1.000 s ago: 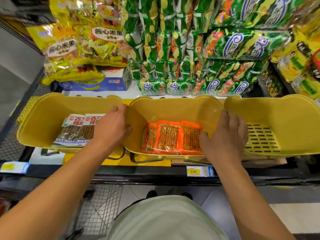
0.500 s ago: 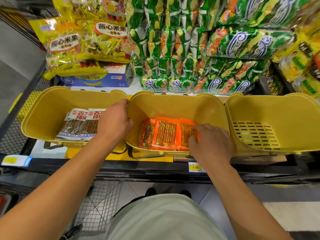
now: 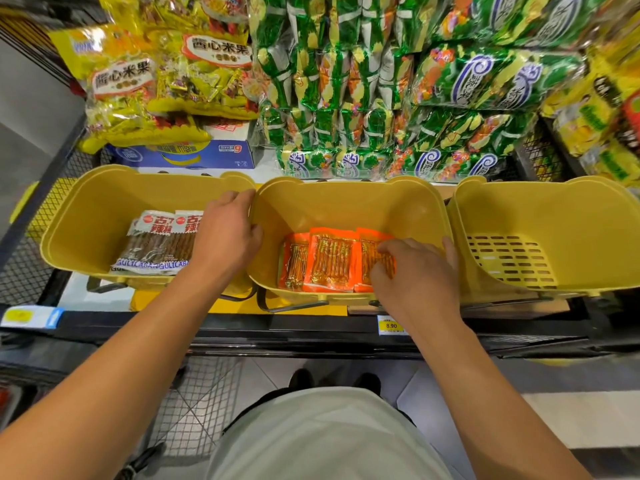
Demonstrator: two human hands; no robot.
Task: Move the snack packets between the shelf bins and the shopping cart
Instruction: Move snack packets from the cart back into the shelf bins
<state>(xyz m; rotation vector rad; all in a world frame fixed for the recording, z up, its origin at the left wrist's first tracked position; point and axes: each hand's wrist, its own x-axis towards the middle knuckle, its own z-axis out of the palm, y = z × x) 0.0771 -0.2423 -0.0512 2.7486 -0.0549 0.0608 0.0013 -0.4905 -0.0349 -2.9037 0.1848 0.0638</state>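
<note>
View: looking down from the person's head at a shop shelf, both bare forearms reaching forward.
Bins: three yellow bins side by side on the shelf edge: left bin (image 3: pixel 86 216), middle bin (image 3: pixel 349 206), right bin (image 3: pixel 554 216).
Orange packets (image 3: pixel 327 259): three, lying flat in a row on the middle bin's floor, overlapping slightly.
White packets (image 3: pixel 159 242): two with red print and brown sticks inside, lying flat in the left bin.
Right bin contents: only its slotted floor shows.
Left hand (image 3: pixel 227 233): rests on the rim where the left and middle bins meet, fingers curled over that edge and gripping it.
Right hand (image 3: pixel 415 268): inside the middle bin, fingers bent down onto the rightmost orange packet; whether they pinch it or only press on it cannot be told.
Cart (image 3: pixel 194 410): wire mesh, low at the person's left, below the shelf.
Behind bins: stacked yellow bags (image 3: pixel 138 81) at left, green bags (image 3: pixel 381 81) in the centre.
Price tag (image 3: pixel 390 325): yellow, on the shelf rail, reading 8.90.
</note>
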